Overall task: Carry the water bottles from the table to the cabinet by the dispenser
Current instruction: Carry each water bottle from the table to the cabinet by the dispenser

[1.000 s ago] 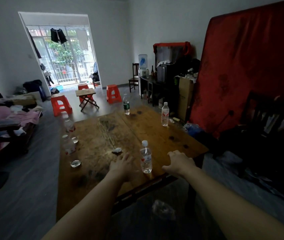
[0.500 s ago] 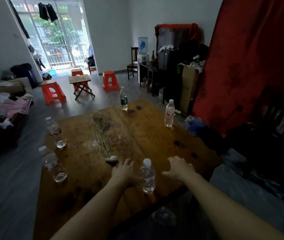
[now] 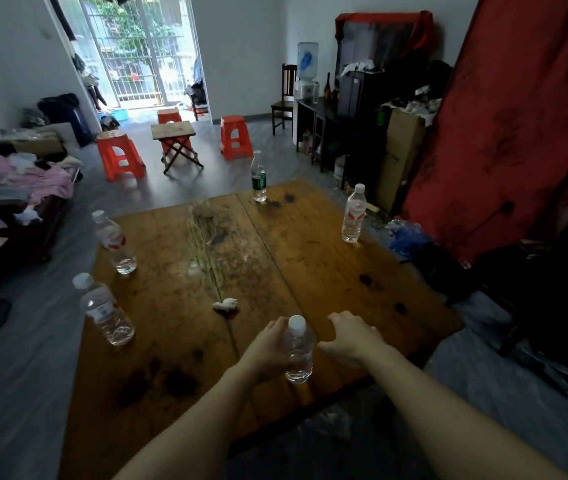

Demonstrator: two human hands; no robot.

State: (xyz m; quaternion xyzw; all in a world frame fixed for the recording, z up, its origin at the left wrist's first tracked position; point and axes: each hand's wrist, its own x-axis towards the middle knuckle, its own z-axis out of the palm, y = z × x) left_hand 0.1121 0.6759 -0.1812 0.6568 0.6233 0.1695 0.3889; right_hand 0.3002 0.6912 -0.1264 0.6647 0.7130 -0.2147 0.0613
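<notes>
My left grip [image 3: 268, 351] has closed around the nearest bottle [image 3: 298, 355], holding clear water, on the table [image 3: 327, 265]; my right grip [image 3: 351, 337], just beside it, hovers spread, palm down.

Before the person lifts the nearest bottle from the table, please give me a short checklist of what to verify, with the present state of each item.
1. Left hand touches the nearest bottle: ok.
2. Left fingers fully closed around it: cannot tell.
3. Right hand free for a second bottle: ok, open beside the bottle, apart from it.
4. White cap in place: ok.
5. Bottle upright on the wooden table: ok.
6. Space on the dark cabinet beside the dispenser: cannot tell, too far.
</notes>
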